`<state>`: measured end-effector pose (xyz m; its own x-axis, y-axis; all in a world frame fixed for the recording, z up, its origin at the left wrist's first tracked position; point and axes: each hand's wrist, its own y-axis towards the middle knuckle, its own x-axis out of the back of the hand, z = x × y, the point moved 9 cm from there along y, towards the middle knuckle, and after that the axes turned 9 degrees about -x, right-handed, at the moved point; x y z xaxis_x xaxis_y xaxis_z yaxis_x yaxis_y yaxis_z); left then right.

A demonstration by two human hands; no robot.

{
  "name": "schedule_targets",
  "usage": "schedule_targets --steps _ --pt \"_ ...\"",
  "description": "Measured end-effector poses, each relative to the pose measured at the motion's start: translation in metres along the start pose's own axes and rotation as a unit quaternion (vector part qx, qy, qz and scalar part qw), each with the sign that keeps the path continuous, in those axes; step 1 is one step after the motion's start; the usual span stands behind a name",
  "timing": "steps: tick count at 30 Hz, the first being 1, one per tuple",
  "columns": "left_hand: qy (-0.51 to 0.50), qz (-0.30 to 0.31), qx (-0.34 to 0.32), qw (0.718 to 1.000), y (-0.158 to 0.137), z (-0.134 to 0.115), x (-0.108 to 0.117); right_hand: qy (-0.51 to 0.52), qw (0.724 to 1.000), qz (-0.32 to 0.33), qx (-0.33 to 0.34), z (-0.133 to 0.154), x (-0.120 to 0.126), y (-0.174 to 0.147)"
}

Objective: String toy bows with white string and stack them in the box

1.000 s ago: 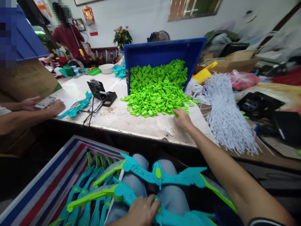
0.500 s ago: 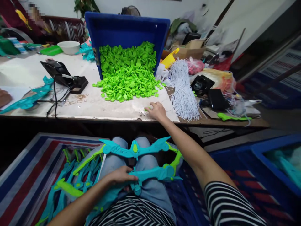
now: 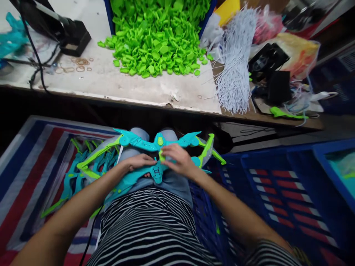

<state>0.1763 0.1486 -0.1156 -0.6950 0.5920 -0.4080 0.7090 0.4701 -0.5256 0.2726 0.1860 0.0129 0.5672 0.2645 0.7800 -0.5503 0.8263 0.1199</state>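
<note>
On my lap lie two teal toy bows with lime-green and grey limbs. My left hand (image 3: 139, 163) is closed around the nearer toy bow (image 3: 126, 184), left of its middle, where a patterned teal centre part (image 3: 157, 172) shows. Over that middle, my right hand (image 3: 179, 159) pinches a small green plastic piece (image 3: 161, 155). The farther toy bow (image 3: 144, 145) lies across my knees with a green piece (image 3: 160, 140) at its centre. A heap of similar green pieces (image 3: 158, 50) spills onto the table from a blue bin (image 3: 206, 24).
A bundle of white cords (image 3: 235, 70) lies right of the heap, near a black fan (image 3: 268, 61). Rubber bands (image 3: 80, 64) and a black stand (image 3: 74, 38) are at left. More toy bows (image 3: 73, 171) rest on striped sheeting (image 3: 41, 177). Blue crates (image 3: 249, 159) stand at right.
My right hand has come back from the table edge to the nearer bow with a green piece. That bow has turned a little in my left hand. The view has tilted down.
</note>
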Motion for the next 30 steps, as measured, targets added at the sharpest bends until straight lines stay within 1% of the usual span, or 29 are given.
schedule_targets --steps 2,4,6,8,11,14,17,20,23,25,27,30 --pt "-0.007 -0.002 0.013 1.000 0.001 0.003 0.000 0.001 1.000 0.019 0.005 0.013 -0.030 -0.039" --pt "-0.008 -0.004 0.018 1.000 0.001 0.005 0.000 -0.013 1.000 0.012 -0.005 0.015 -0.050 -0.059" --pt "-0.004 -0.006 0.012 1.000 0.002 0.005 0.000 -0.026 1.000 0.004 -0.014 0.011 -0.062 -0.064" --pt "-0.004 -0.014 0.002 1.000 0.002 0.006 0.000 -0.030 0.999 0.005 -0.017 0.006 -0.068 -0.062" --pt "-0.007 -0.026 -0.005 1.000 0.002 0.007 0.001 -0.025 1.000 0.015 -0.003 0.002 -0.070 -0.057" --pt "0.002 -0.028 -0.012 1.000 0.000 0.006 0.002 -0.026 1.000 -0.003 -0.005 0.000 -0.065 -0.056" --pt "0.032 -0.025 -0.028 0.999 0.000 0.002 0.002 -0.014 0.999 -0.009 -0.050 -0.007 -0.062 -0.055" --pt "0.076 -0.025 -0.043 0.996 0.000 0.000 0.002 0.014 0.995 0.020 -0.093 -0.012 -0.066 -0.051" --pt "0.112 -0.040 -0.039 0.992 0.000 0.001 0.003 0.033 0.987 0.029 -0.155 -0.021 -0.068 -0.047" --pt "0.122 -0.045 -0.037 0.991 0.000 0.001 0.003 0.038 0.983 0.036 -0.178 -0.026 -0.070 -0.047" --pt "0.121 -0.045 -0.041 0.991 0.000 0.000 0.001 0.041 0.985 0.035 -0.162 -0.025 -0.070 -0.047" --pt "0.111 -0.051 -0.038 0.992 -0.001 -0.002 0.001 0.035 0.994 0.012 -0.106 -0.018 -0.065 -0.048"
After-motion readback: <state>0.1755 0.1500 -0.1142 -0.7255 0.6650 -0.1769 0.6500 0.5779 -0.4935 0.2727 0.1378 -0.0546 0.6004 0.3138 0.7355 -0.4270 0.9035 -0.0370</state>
